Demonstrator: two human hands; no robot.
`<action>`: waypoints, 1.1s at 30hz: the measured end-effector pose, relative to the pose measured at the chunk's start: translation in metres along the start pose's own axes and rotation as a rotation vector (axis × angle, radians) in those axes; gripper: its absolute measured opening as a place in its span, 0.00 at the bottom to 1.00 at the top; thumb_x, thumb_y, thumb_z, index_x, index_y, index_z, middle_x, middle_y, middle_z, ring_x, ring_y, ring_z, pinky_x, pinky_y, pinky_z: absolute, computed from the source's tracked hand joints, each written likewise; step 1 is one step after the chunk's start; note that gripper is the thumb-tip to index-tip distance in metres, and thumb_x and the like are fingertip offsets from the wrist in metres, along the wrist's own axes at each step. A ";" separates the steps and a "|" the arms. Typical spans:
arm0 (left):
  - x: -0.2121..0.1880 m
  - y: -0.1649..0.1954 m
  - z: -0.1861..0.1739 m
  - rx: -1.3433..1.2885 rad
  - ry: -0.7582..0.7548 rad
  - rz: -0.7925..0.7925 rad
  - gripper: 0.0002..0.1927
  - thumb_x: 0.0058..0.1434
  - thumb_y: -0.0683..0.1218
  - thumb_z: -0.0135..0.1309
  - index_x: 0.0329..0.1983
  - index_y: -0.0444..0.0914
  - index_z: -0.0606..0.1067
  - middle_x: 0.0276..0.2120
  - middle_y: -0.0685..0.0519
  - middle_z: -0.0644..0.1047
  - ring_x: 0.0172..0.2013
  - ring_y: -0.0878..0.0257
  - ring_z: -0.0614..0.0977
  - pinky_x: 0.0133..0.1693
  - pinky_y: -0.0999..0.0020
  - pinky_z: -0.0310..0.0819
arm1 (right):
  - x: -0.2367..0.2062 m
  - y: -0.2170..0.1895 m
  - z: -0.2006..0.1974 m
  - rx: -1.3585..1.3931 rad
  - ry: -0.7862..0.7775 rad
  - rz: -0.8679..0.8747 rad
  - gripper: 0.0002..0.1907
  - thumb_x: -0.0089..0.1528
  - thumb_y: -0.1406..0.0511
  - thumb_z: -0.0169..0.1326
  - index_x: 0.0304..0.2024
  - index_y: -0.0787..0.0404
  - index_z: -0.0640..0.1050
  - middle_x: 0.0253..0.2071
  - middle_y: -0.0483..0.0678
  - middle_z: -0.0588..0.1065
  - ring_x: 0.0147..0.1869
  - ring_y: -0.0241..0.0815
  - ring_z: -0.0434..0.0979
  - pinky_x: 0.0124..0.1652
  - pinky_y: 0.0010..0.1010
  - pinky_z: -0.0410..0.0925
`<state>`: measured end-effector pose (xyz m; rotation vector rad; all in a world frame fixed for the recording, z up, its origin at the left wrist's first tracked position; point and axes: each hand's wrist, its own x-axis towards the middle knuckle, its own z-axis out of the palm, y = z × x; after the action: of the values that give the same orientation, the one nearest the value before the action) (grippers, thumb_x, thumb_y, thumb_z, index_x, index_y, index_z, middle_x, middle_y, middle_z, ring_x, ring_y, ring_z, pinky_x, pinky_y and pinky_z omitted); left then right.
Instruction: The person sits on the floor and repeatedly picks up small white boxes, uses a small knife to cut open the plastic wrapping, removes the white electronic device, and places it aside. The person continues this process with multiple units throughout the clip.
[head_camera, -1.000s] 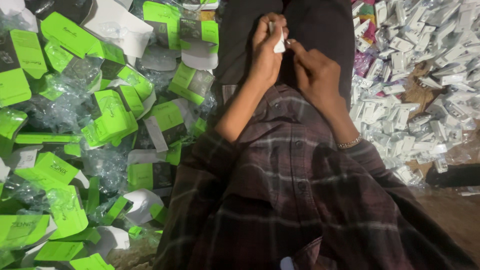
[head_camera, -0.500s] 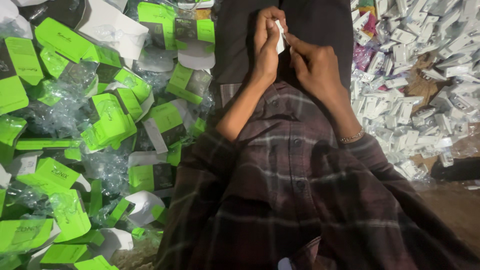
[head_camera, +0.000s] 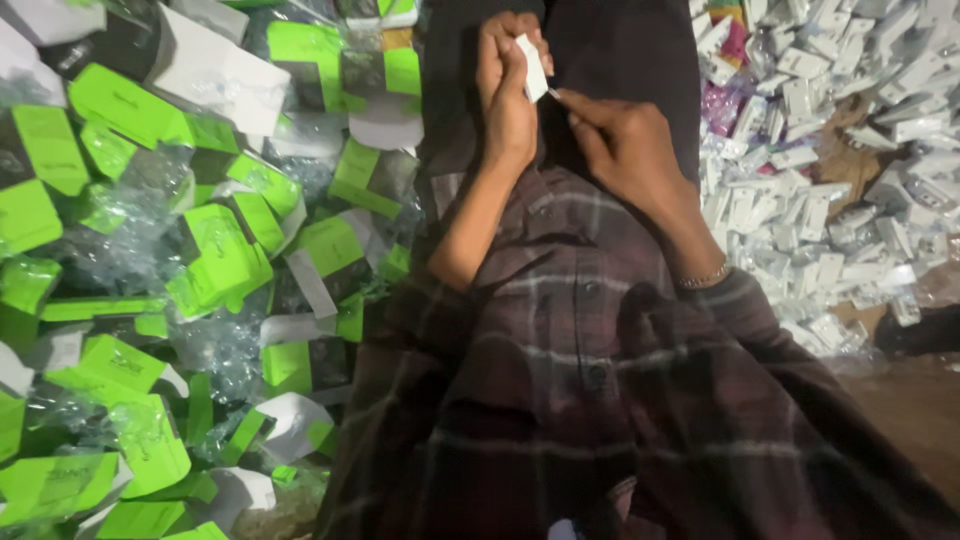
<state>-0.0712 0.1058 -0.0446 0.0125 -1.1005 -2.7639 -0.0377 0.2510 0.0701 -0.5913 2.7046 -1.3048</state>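
Heaps of packaging fill both sides of the frame: bright green and white cartons (head_camera: 215, 265) mixed with crumpled clear plastic wrap (head_camera: 100, 255) across the left half, and a pile of small white packets (head_camera: 830, 150) spilling down the upper right, over a brown floor (head_camera: 915, 410) at the lower right. Between them the person's dark plaid shirt (head_camera: 590, 400) takes up the lower middle, with dark trousers (head_camera: 620, 60) at the top centre. Over those trousers, the left hand (head_camera: 508, 95) is raised with its forearm angled up from the lap, fingers curled and pinching a small white piece (head_camera: 533, 68), a flat card or packet, by its lower long edge. It looks light, thin and fairly stiff, likely easy to bend or drop, so a grip on the edges near a corner suits it best. To its right, the right hand (head_camera: 625, 145) lies palm down, wrist wearing a thin bracelet (head_camera: 703, 277), thumb and forefinger pressed together on a thin pale sliver at the piece's lower right corner; the other fingers are folded under.
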 end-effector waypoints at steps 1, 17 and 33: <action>0.000 0.002 -0.001 -0.039 0.007 -0.003 0.10 0.78 0.51 0.46 0.49 0.40 0.66 0.44 0.51 0.70 0.38 0.64 0.70 0.43 0.68 0.68 | 0.002 0.001 0.000 0.130 0.052 0.018 0.15 0.71 0.71 0.54 0.60 0.63 0.80 0.35 0.54 0.77 0.34 0.43 0.81 0.36 0.33 0.71; -0.010 -0.006 -0.008 0.138 -0.048 -0.118 0.19 0.77 0.57 0.47 0.56 0.37 0.69 0.47 0.52 0.74 0.48 0.66 0.75 0.53 0.70 0.70 | 0.025 0.034 0.026 0.141 0.074 0.135 0.13 0.64 0.67 0.64 0.29 0.70 0.77 0.19 0.47 0.68 0.22 0.30 0.65 0.24 0.29 0.59; -0.019 0.004 0.000 0.370 0.005 -0.073 0.18 0.80 0.48 0.44 0.60 0.30 0.74 0.48 0.45 0.82 0.48 0.60 0.82 0.54 0.65 0.76 | 0.023 0.043 0.037 0.389 0.347 0.202 0.05 0.69 0.72 0.56 0.40 0.70 0.80 0.27 0.45 0.76 0.27 0.30 0.75 0.28 0.24 0.67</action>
<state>-0.0522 0.1056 -0.0428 0.1070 -1.6217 -2.5748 -0.0635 0.2398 0.0158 -0.0538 2.5448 -1.9508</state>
